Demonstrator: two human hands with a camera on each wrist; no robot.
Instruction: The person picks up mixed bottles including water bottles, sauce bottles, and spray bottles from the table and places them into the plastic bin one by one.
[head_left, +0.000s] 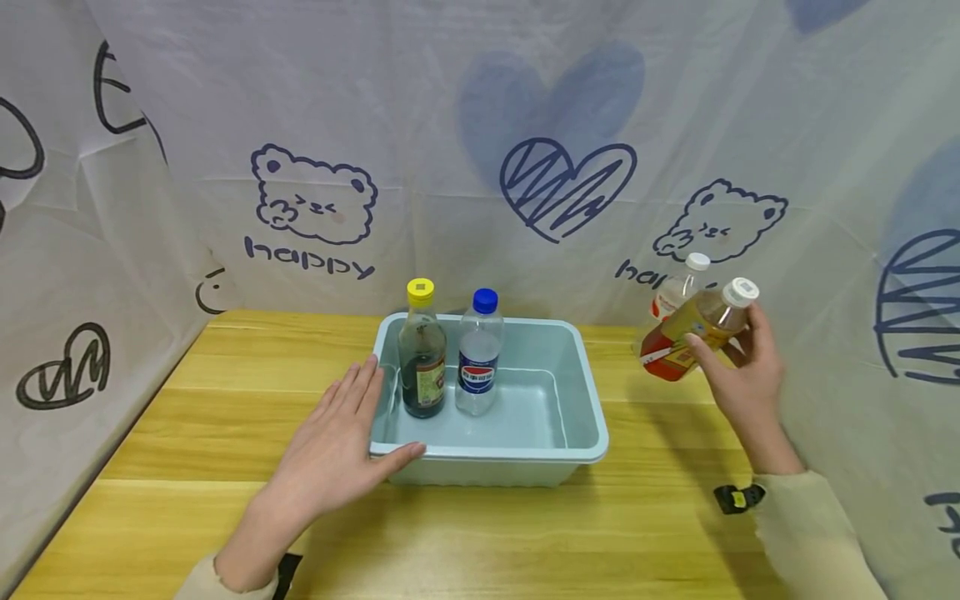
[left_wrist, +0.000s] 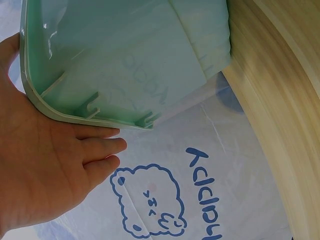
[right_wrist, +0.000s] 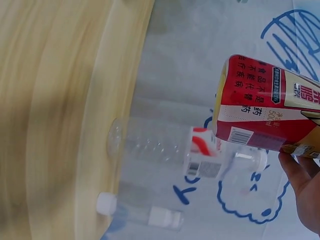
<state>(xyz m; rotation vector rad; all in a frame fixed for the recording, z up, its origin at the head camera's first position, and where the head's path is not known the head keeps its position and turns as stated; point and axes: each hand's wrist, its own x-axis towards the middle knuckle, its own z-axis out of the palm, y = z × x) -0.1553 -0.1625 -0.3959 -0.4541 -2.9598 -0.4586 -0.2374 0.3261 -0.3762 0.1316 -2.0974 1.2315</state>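
Note:
My right hand [head_left: 750,379] grips a drink bottle [head_left: 693,333] with a white cap and a red and yellow label. The bottle is tilted, raised above the table's right side. Behind it stands a clear bottle [right_wrist: 165,150] with a white cap and a red and white label, partly hidden in the head view. With fingers straight, my left hand [head_left: 337,442] rests against the left front corner of a pale green basin [head_left: 487,454]. Inside the basin stand a dark sauce bottle [head_left: 423,358] with a yellow cap and a clear bottle [head_left: 480,358] with a blue cap.
The basin sits on a wooden table [head_left: 480,542]. Close behind the table hangs a white cloth [head_left: 435,108] printed with bears and hearts. In the right wrist view, a small clear object with white ends [right_wrist: 106,203] is near the table edge.

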